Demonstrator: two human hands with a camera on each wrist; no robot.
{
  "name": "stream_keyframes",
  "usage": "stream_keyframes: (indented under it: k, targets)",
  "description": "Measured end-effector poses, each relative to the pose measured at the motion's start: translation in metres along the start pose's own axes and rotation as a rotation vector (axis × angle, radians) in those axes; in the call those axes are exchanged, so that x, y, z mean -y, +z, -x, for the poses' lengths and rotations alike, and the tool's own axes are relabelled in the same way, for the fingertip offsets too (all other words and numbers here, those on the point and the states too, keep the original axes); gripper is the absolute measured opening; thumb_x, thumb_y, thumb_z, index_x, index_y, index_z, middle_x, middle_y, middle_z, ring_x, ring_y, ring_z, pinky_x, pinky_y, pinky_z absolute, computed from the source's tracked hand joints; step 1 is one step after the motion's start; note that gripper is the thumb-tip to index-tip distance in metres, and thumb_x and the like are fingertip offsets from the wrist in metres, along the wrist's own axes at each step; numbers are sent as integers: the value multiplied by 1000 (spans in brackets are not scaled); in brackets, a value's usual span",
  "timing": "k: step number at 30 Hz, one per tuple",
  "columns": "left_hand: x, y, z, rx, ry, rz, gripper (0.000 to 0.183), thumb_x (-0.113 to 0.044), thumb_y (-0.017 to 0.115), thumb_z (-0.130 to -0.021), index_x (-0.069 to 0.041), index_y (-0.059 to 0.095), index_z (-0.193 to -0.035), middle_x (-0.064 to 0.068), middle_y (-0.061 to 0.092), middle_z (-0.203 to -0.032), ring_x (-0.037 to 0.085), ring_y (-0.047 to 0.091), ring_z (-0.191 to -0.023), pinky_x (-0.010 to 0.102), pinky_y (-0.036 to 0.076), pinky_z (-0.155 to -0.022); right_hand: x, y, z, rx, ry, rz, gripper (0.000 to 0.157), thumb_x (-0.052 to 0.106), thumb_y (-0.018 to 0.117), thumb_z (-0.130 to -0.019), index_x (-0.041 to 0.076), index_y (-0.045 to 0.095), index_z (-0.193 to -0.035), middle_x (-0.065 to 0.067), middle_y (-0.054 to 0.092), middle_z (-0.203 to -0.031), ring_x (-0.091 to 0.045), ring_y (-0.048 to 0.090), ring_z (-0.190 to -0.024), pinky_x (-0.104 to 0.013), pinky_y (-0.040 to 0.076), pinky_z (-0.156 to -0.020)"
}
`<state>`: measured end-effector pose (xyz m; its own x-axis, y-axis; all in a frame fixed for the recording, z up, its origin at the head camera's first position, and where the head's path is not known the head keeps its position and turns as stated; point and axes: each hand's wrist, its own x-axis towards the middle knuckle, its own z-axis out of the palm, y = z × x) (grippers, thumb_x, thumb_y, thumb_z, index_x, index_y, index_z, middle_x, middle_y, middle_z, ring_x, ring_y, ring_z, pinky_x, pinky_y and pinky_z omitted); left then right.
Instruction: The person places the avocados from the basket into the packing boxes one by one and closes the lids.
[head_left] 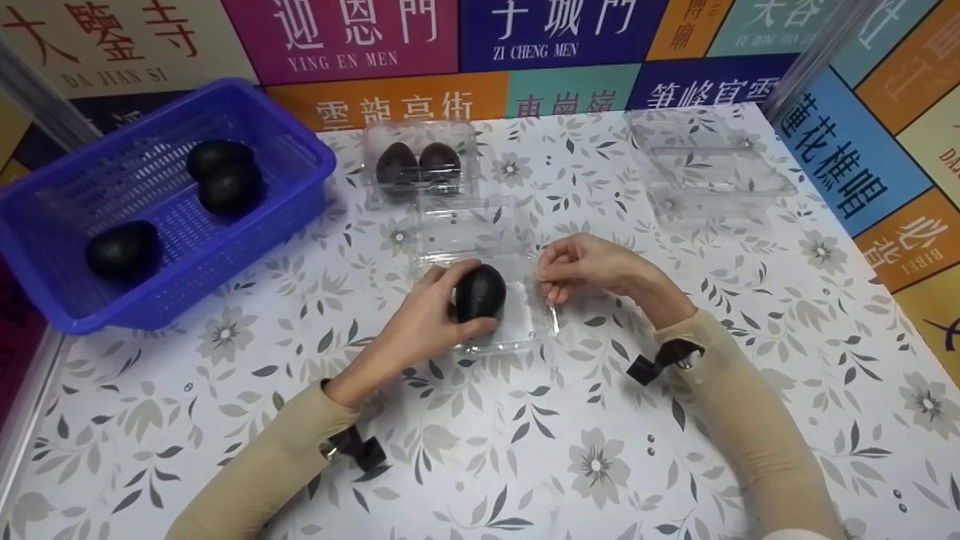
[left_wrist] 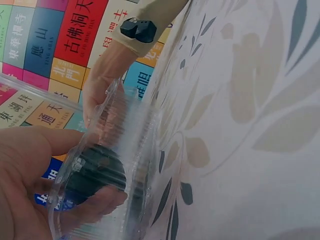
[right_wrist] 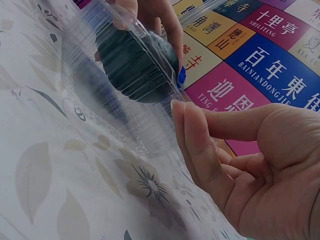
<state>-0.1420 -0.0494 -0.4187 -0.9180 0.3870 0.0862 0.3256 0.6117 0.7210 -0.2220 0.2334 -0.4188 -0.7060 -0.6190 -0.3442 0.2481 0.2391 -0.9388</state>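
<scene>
At the far left a blue basket (head_left: 225,262) stood on the desk (head_left: 487,420), which was covered in white with grey flowers and leaves. It lay between nine and ten o'clock from the avocado in hand. Inside, one dark fruit (head_left: 124,250) sat toward the basket's eight o'clock corner, and two more — touching each other — lay toward two o'clock.

Next came a tan left sleeve (head_left: 262,465), a small black device strapped at its wrist. At eleven o'clock from the held avocado, a clear packed box (head_left: 420,133) contained two dark fruits (head_left: 439,166) side by side.

In the middle, the left hand (head_left: 427,315) was clamped on the avocado (head_left: 484,292), thumb toward six o'clock and fingers toward twelve. The avocado was inside the open clear container (head_left: 517,326); whether it touched the bottom could not be told. The container's lid lay back toward twelve o'clock.

Between two and three o'clock, the right hand (head_left: 581,266) pinched the container's edge between thumb and forefinger — the hands were apart from each other. At two o'clock, farther off, lay more clear plastic packaging (head_left: 712,187). Colourful panels (head_left: 345,30) with large characters ran behind the desk and along its right side.
</scene>
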Motion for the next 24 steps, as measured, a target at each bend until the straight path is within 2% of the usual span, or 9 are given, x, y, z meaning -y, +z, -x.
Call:
stream_keyframes:
  k: [6, 12, 18, 24]
  targets:
    - [-2, 6, -2, 17, 24, -1, 82, -34, 88, -78, -13, 49, -148, 23, 57, -129, 36, 60, -111, 50, 53, -91, 0, 0, 0, 7, -6, -8, 4, -2, 61, -98, -6, 61, -96, -9, 69, -78, -15, 68, -65, -27, 60, -66]
    - [-6, 9, -5, 61, -14, -5, 82, -35, 87, -79, -8, 48, -146, 23, 54, -127, 36, 60, -109, 50, 53, -91, 1, 0, 1, -3, 13, -4, 3, -4, 60, -98, -5, 61, -95, -10, 69, -77, -15, 68, -64, -26, 60, -64]
    - [-13, 12, -10, 120, -71, 6, 80, -39, 86, -80, -12, 44, -143, 23, 51, -130, 36, 60, -109, 50, 54, -90, 0, -1, 2, -11, 10, -9, 2, -3, 62, -97, -5, 61, -96, -9, 69, -77, -14, 67, -63, -26, 59, -63]
    - [-17, 19, -14, 150, -65, 30, 77, -42, 85, -81, -13, 43, -138, 21, 49, -130, 34, 60, -110, 48, 54, -91, 2, 1, 0, -14, 15, 0, 7, 0, 64, -97, -6, 61, -97, -9, 69, -77, -14, 67, -63, -26, 59, -63]
